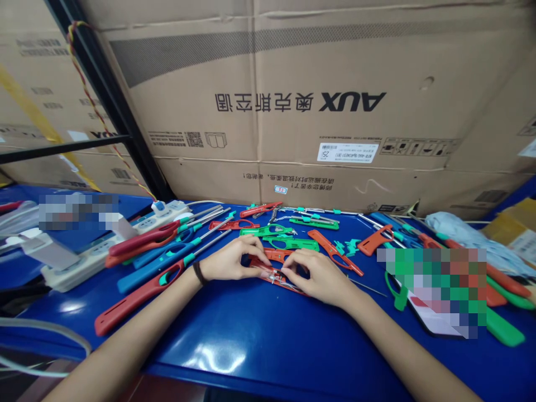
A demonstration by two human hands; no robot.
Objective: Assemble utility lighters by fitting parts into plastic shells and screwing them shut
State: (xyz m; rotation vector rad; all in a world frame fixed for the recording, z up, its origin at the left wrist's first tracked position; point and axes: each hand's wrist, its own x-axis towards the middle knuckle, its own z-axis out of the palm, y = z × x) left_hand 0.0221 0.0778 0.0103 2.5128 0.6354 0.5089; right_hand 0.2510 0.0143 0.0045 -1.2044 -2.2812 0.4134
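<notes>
In the middle of the table, an opened red gas lighter casing (274, 276) with small metal and clear parts inside lies between my hands. My left hand (234, 259) grips its left end between thumb and fingers. Over its right end, my right hand (322, 274) is bent with thumb and forefinger drawn together at the inner parts; a small dark piece shows there, but what it pinches is unclear. Just behind lies an orange half casing (277, 255). Farther back are green half casings (293, 243) and an orange-red one (335, 252) with small green pieces (350, 245).
Stick lighters, including a red one (142, 293) and a blue one (157, 265), lie left beside a white power strip (75, 268). More lighters (508, 329) and a pixelated patch are at right. A large cardboard box (293, 56) stands behind the blue table (259, 340).
</notes>
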